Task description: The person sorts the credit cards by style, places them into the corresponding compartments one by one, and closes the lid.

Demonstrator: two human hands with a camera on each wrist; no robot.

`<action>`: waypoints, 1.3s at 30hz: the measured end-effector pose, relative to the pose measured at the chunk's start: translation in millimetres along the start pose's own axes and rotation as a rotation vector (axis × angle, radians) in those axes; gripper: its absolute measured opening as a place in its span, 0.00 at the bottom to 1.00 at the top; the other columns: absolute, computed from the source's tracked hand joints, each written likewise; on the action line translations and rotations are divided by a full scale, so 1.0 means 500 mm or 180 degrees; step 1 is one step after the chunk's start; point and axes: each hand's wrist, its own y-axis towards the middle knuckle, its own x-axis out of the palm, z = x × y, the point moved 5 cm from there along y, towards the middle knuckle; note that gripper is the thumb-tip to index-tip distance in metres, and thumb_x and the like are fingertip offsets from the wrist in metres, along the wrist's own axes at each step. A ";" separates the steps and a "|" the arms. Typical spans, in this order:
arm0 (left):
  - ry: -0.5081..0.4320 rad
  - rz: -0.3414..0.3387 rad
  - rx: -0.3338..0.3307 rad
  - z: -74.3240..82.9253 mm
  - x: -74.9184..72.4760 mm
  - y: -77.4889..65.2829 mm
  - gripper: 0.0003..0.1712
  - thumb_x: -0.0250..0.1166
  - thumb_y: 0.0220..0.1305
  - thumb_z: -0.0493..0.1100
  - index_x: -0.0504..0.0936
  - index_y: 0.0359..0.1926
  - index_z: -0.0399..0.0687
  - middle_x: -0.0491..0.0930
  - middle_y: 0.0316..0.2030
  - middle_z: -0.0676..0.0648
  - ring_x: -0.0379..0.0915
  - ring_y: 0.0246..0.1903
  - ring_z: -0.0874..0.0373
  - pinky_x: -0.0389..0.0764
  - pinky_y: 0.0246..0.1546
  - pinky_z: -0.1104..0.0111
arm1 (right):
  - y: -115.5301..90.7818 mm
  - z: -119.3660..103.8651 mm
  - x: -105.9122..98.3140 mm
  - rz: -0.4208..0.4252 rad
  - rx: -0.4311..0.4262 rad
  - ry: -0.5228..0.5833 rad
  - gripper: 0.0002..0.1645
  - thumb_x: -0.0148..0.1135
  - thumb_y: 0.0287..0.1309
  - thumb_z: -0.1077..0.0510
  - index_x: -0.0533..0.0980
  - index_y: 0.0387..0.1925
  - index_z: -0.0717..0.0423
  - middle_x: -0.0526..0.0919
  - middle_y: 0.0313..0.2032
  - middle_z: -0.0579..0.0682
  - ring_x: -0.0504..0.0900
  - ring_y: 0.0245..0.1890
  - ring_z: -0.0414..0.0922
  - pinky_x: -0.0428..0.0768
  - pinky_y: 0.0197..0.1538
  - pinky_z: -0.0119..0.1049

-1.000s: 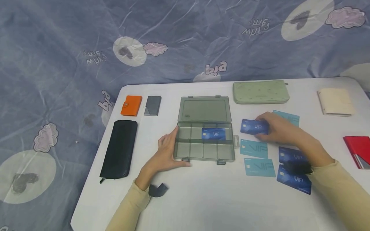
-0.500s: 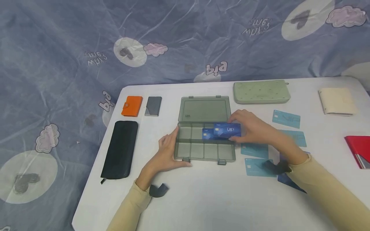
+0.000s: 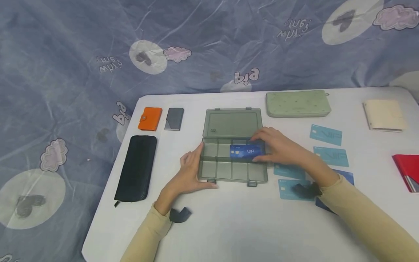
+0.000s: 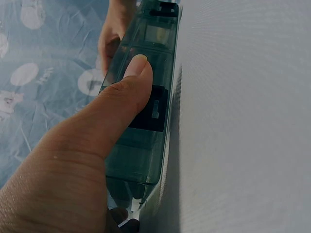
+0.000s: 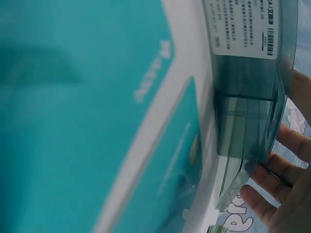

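A translucent green compartment box [image 3: 224,169] lies with its lid [image 3: 232,123] folded back, at mid-table in the head view. My left hand [image 3: 186,174] holds its near left corner. The thumb [image 4: 138,80] crosses the front latch in the left wrist view, and the other fingers lie along the left side. Over the upper compartments, my right hand [image 3: 281,147] pinches a blue VIP card [image 3: 250,151] by its right end. That card overlaps a second blue card in the box. In the right wrist view, my right fingers [image 5: 277,179] are at the box's end wall.
Several teal VIP cards [image 3: 325,134] lie right of the box, with blue cards [image 3: 347,176] partly under the right forearm. A green pouch [image 3: 298,103], beige wallet [image 3: 384,115] and red holder [image 3: 407,169] surround these. A black wallet [image 3: 135,169], orange wallet [image 3: 150,119] and grey case [image 3: 174,119] lie left.
My right hand has carried the blue card left from beside the teal cards and lowered it over the card in the box. The left hand has stayed on the box corner.
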 end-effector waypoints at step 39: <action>0.0046 0.0028 -0.0045 -0.003 0.003 0.000 0.77 0.69 0.34 0.74 0.31 0.73 0.48 0.40 0.73 0.48 0.45 0.69 0.53 0.42 0.61 0.49 | -0.167 0.095 -0.039 -0.0412 0.0824 -0.0578 0.35 0.77 0.31 0.47 0.72 0.42 0.57 0.73 0.37 0.48 0.69 0.36 0.42 0.72 0.44 0.43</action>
